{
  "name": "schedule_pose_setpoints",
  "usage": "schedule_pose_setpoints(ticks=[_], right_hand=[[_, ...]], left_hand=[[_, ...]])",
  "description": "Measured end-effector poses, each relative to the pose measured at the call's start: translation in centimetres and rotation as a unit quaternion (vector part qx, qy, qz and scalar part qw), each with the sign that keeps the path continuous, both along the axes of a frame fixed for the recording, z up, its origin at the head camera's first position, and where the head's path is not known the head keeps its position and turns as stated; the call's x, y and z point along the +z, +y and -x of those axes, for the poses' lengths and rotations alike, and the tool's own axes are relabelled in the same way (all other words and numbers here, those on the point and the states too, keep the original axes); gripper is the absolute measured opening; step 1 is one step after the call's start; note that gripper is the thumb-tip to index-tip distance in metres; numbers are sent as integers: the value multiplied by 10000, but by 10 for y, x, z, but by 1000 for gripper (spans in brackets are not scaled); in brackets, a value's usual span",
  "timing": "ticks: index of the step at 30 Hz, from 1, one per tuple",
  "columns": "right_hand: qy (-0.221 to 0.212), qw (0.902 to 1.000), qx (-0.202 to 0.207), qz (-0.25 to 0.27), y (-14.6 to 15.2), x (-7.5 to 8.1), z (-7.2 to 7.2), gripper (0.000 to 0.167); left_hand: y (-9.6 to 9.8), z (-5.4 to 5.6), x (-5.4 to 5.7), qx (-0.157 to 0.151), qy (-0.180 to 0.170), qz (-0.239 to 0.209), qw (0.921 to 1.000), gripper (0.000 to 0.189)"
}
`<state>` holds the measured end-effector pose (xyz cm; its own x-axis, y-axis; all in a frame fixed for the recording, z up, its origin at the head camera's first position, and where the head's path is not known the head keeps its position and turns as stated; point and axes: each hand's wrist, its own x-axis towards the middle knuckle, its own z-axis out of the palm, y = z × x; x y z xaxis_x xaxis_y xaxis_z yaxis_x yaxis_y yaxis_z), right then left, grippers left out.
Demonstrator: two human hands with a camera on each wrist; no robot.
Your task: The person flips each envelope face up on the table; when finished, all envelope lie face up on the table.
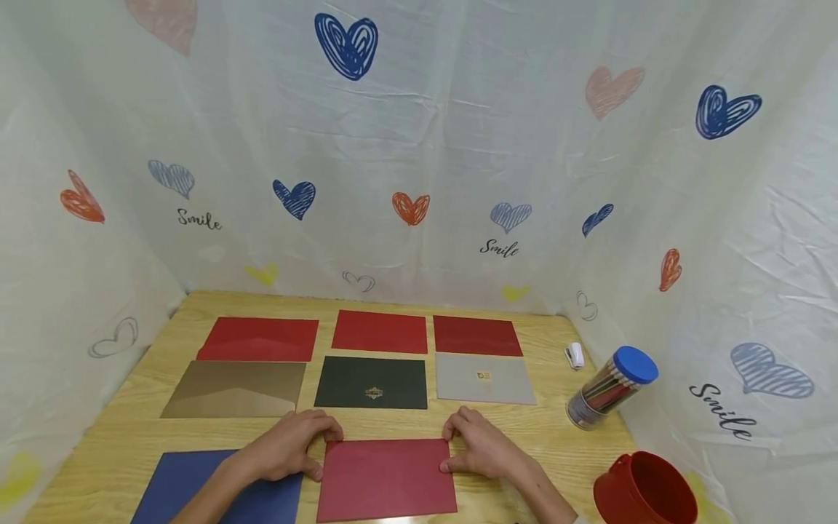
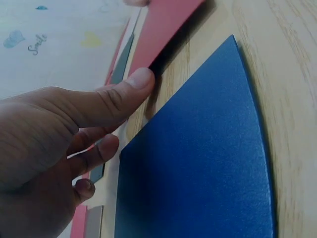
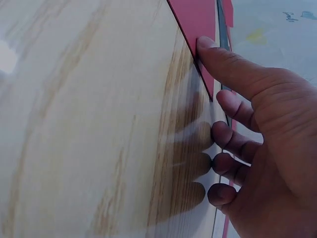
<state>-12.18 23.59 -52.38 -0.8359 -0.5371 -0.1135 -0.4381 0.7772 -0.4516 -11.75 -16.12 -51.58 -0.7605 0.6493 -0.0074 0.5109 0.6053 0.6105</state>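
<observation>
A rose-red envelope (image 1: 388,480) lies at the near middle of the wooden table, its long side running left to right. My left hand (image 1: 281,447) grips its left edge, thumb by the lower side and fingers at the far left corner. At the opposite edge, my right hand (image 1: 481,447) holds it between thumb and curled fingers. The right wrist view shows the right thumb (image 3: 208,43) on the envelope's face. Beneath my left wrist is a blue envelope (image 2: 198,148), partly covered by the forearm in the head view.
Beyond the hands lie gold (image 1: 232,389), dark green (image 1: 371,382) and grey (image 1: 484,378) envelopes. Behind them is a row of red envelopes (image 1: 380,332). On the right stand a white stapler (image 1: 574,355), a blue-lidded pencil tub (image 1: 609,389) and a red bucket (image 1: 615,487). Heart-printed curtains (image 1: 419,131) enclose the table.
</observation>
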Motion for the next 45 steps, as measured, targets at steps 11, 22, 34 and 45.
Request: schedule_pose_setpoints(ticks=[11,22,34,45], right_hand=[[-103,9993,342,142,5,2,-2,19],[-360,9965,731,180,13,2,-3,37],[-373,9952,865,266,13,2,-6,45],[-522,9943,892,263,13,6,-8,60]], left_hand=[[-6,3,2,-170,-633,-1073,9921,37],[-7,3,0,-83,-422,-1001,9941,33],[-6,3,-5,-286,-299,-1244,9914,29],[-7,4,-8,-414,305,-1921,9800,30]])
